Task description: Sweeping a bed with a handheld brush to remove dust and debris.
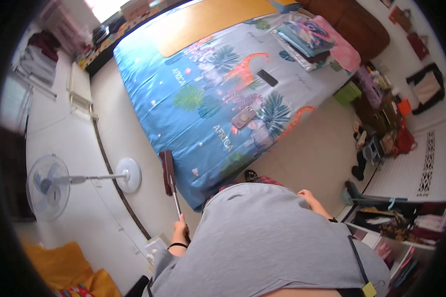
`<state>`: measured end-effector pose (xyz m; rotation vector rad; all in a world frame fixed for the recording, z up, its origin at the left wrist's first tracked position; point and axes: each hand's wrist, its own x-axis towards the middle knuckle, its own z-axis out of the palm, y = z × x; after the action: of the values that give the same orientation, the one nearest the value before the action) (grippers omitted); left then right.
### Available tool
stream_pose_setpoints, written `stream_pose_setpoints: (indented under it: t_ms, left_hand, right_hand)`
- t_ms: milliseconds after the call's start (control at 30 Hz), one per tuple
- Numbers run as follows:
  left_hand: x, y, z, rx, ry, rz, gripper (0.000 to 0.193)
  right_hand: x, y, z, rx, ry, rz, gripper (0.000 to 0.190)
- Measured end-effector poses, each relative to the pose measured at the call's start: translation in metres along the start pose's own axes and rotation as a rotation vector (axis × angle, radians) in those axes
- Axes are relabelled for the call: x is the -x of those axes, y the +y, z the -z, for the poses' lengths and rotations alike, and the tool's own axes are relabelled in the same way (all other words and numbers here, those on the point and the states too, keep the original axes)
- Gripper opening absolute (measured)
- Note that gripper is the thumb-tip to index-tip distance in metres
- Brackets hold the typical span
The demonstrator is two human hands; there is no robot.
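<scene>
My left hand (181,225) grips the handle of a brush with a brown head and dark reddish bristles (167,172). The brush head is at the left edge of the bed, its bristles turned to the left; whether it touches the sheet I cannot tell. A blue and white sheet with animal and leaf prints (193,122) covers the bed. On it lie a phone in a pinkish case (244,117) and a dark phone or remote (268,78). My right hand (307,195) hangs by my right side, fingers partly hidden, with no object visible in it.
A white standing fan (128,175) is at the left wall. Folded clothes (304,39) and a pink pillow (341,44) lie at the bed's far right, near a brown headboard (349,24). A tan mat (208,24) covers the far side. Open shelves with clothes (393,222) stand right.
</scene>
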<state>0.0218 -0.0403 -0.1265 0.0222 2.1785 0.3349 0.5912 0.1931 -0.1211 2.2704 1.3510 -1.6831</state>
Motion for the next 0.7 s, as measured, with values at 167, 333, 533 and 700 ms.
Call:
stream_pose_setpoints:
  t_ms: [167, 333, 533, 700]
  left_hand:
    - [-0.093, -0.101, -0.051, -0.111, 0.443, -0.083, 0.065]
    - [0.012, 0.039, 0.019, 0.096, 0.158, -0.030, 0.061]
    - [0.003, 0.038, 0.071, 0.147, 0.153, -0.238, 0.055]
    - [0.002, 0.063, 0.046, 0.211, -0.067, -0.226, 0.055]
  right_hand:
    - [-0.011, 0.001, -0.023, 0.117, -0.049, 0.141, 0.019]
    - [-0.004, 0.022, -0.019, 0.068, -0.003, 0.073, 0.025]
    - [-0.002, 0.013, -0.015, 0.065, -0.025, 0.048, 0.020]
    - [-0.004, -0.006, -0.009, 0.082, -0.050, 0.068, 0.014]
